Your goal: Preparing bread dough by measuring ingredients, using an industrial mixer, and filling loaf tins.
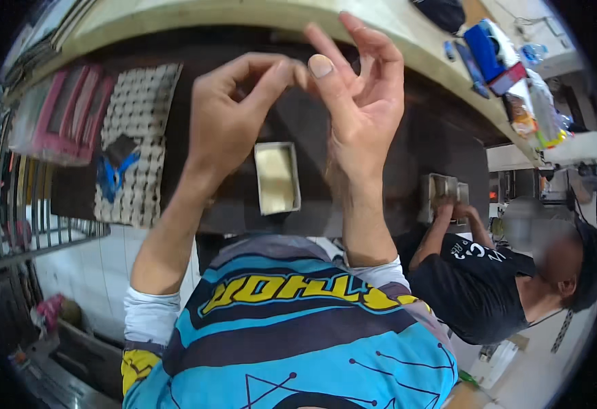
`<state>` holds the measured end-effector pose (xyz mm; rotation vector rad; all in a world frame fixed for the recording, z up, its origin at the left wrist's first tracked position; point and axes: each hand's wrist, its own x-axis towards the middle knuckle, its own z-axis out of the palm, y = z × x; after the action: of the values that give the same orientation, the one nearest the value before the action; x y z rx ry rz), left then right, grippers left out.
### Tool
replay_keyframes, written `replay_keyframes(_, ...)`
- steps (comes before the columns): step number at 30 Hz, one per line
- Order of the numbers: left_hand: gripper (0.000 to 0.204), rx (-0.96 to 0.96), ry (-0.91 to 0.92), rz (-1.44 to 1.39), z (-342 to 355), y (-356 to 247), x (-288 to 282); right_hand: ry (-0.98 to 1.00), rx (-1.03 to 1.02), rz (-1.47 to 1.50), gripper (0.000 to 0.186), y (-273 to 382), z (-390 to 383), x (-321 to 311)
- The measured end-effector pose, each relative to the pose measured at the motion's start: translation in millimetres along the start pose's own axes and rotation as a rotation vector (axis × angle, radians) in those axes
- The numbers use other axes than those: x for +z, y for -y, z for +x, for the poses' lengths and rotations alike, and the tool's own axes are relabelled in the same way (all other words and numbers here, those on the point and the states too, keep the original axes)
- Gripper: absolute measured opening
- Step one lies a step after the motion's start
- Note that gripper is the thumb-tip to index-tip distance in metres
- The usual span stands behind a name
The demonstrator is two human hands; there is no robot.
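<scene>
My left hand (234, 109) is raised above the dark table, its thumb and index finger pinched together. The pinch meets the fingers of my right hand (366, 95); whatever may be between the fingertips is too small or blurred to make out. On my right hand the thumb stands up and the fingers are spread and partly curled, with some motion blur. Below and between my forearms lies a small pale rectangular box (296, 180), open at the top and cream-coloured inside. Neither hand touches it.
The dark table (237, 215) carries egg-carton trays (138, 102) at left, with a blue-handled tool (114, 176) on them. Beside them is a pink rack (73, 112). A pale ledge (244, 15) runs behind. At right, a co-worker's hands (452, 210) are at another box (433, 185).
</scene>
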<state>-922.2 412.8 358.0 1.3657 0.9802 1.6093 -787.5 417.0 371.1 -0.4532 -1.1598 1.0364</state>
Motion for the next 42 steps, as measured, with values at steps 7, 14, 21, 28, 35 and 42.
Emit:
replay_keyframes(7, 0.034, -0.558, -0.054, 0.453, -140, 208, -54, 0.866, 0.656, -1.067, 0.020, -117, -111, -110)
replay_keyframes(14, 0.059, -0.864, 0.466, 0.667, -182, 208, -57, 1.226, 0.772, -1.333, 0.027, -173, -113, -120)
replay_keyframes(21, 0.062, -0.946, 0.369, 0.499, -199, 224, -59, 1.353, 0.957, -1.295, 0.029, -260, -128, -127)
replay_keyframes(28, 0.064, -0.925, 0.250, 0.358, -208, 234, -59, 1.263, 1.065, -1.275, 0.031, -261, -137, -140)
replay_keyframes(35, 0.051, -0.928, 0.156, 0.449, -212, 220, -51, 1.164, 1.024, -1.250, 0.028, -227, -143, -126)
replay_keyframes(42, 0.046, -0.905, 0.100, 0.416, -226, 234, -52, 1.342, 0.954, -1.200, 0.026, -223, -162, -118)
